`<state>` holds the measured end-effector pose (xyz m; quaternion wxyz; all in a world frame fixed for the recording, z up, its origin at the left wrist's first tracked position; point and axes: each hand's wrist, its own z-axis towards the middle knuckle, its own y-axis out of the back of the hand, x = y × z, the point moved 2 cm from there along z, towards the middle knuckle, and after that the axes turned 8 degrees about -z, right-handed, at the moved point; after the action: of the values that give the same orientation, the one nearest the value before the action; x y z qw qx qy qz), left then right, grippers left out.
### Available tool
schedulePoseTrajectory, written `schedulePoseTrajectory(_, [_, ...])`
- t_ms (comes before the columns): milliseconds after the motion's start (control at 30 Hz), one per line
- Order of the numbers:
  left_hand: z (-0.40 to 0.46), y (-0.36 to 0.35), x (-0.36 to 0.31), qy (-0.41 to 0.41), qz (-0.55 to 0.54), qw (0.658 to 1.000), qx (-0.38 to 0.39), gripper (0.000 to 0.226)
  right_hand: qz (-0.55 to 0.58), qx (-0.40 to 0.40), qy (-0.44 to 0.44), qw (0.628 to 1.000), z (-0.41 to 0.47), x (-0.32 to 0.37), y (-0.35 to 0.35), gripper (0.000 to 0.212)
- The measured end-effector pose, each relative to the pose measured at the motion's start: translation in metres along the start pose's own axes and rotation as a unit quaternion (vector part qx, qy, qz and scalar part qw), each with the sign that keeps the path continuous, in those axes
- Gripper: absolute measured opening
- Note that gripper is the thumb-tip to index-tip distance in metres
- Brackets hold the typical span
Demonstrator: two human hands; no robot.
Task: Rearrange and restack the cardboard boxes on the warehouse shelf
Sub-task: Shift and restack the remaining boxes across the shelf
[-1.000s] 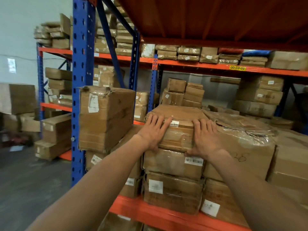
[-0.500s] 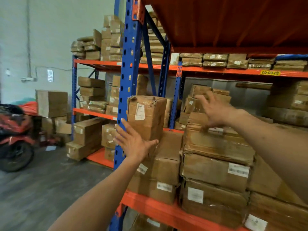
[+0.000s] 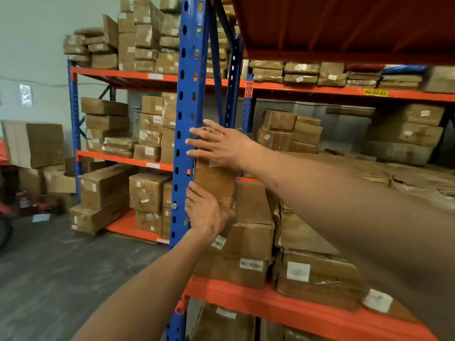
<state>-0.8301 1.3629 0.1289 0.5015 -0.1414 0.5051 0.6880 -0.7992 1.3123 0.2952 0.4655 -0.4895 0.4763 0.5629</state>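
A tall brown cardboard box [image 3: 214, 180] stands on end on the stacked boxes at the left end of the orange shelf [image 3: 246, 294], right beside the blue upright [image 3: 184, 119]. My right hand [image 3: 219, 145] lies flat on the box's upper front, fingers straight and spread toward the left. My left hand [image 3: 205, 212] holds the box's lower left corner, its fingers wrapped round the edge. Beneath it sit flatter taped boxes [image 3: 248, 232] with barcode labels. More wrapped boxes [image 3: 317, 274] fill the shelf to the right, partly hidden by my right forearm.
An orange deck [image 3: 344, 25] hangs low overhead. Small boxes [image 3: 290, 130] stand at the back of the shelf. Another rack [image 3: 118, 156] of boxes is at left behind the upright. Grey floor [image 3: 61, 279] lies open on the left; a large carton [image 3: 34, 143] stands by the wall.
Both hands have left the flat box on the middle stack and swung left. They now rest on the tall upright box by the blue post; the view has turned with them.
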Motion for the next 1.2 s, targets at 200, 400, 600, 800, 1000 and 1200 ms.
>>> schedulePoseTrajectory(200, [-0.003, 0.004, -0.007, -0.058, 0.081, 0.995, -0.022, 0.148, -0.046, -0.004, -0.024, 0.999, 0.002, -0.009, 0.0, 0.07])
schedulePoseTrajectory(400, [-0.001, 0.018, -0.027, -0.185, 0.123, 0.975, -0.026, 0.142, -0.04, -0.029, -0.061, 0.997, -0.043, -0.04, -0.024, 0.095])
schedulePoseTrajectory(600, [0.047, 0.048, -0.03, -0.385, 0.176, 0.904, 0.056, 0.137, 0.081, 0.035, -0.21, 0.974, -0.084, -0.016, -0.063, 0.118])
schedulePoseTrajectory(800, [0.071, 0.055, -0.017, -0.43, 0.194, 0.877, 0.093, 0.138, 0.082, 0.071, -0.208, 0.972, -0.068, -0.012, -0.058, 0.117])
schedulePoseTrajectory(1000, [0.086, 0.059, -0.022, -0.478, 0.182, 0.856, 0.079, 0.138, 0.146, 0.032, -0.241, 0.959, -0.075, -0.02, -0.069, 0.121])
schedulePoseTrajectory(1200, [0.089, 0.057, -0.013, -0.504, 0.184, 0.84, 0.08, 0.138, 0.201, 0.054, -0.292, 0.933, -0.073, 0.004, -0.068, 0.125])
